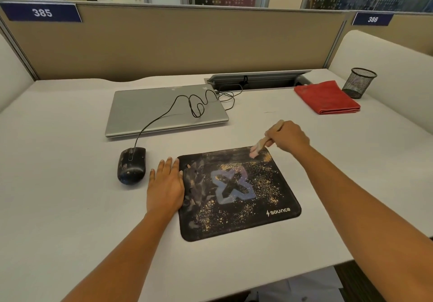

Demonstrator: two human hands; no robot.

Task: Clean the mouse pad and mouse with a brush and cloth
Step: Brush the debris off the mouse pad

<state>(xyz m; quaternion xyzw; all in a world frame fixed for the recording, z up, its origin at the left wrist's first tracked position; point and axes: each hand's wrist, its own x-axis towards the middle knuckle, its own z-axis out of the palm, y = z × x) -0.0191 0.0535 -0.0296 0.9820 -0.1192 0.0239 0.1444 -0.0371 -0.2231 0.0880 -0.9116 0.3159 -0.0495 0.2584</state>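
Gripping a brush (pixel 264 141), the right hand (pixel 289 137) sets its bristles on the far right corner of the dusty pad (pixel 236 194). Flat, fingers straight, the left hand (pixel 165 185) rests against the pad's left edge, the mouse (pixel 131 164) just beside it. Folded cloth (pixel 326 98) lies well apart, far right.

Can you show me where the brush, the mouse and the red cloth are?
brush (pixel 255 149), head view, on the pale bristle end.
mouse (pixel 131 167), head view, on the middle of its black top.
red cloth (pixel 328 98), head view, on the middle of its folded top.
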